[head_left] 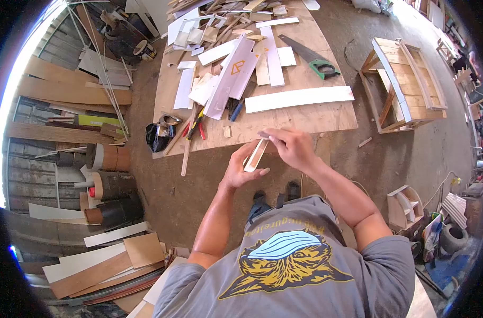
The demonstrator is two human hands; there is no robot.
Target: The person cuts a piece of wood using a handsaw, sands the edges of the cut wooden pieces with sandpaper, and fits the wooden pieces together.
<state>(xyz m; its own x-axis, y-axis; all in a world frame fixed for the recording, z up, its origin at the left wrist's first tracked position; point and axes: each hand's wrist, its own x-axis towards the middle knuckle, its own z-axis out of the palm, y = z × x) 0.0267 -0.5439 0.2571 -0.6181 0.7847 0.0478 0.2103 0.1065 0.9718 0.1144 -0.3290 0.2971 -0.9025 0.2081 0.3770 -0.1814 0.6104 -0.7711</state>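
Observation:
Between my two hands, in front of the table edge, is a narrow wooden piece (256, 157) with pale edges and a browner middle. My left hand (238, 168) grips it from the left, thumb stretched out below its lower end. The fingers of my right hand (294, 150) are bent and pinched at its upper end. Something greyish shows at those fingertips, too small to tell apart from the fingers. On the table just beyond lies a small wood block (227, 131).
The plywood table (315, 119) carries a long white board (300, 99), a green-handled handsaw (311, 57), red-handled pliers (201, 127) and heaped offcuts. A black bag (159, 135) sits at its left corner. At right stands a wooden frame (403, 85). Sheets and rolls line the left wall.

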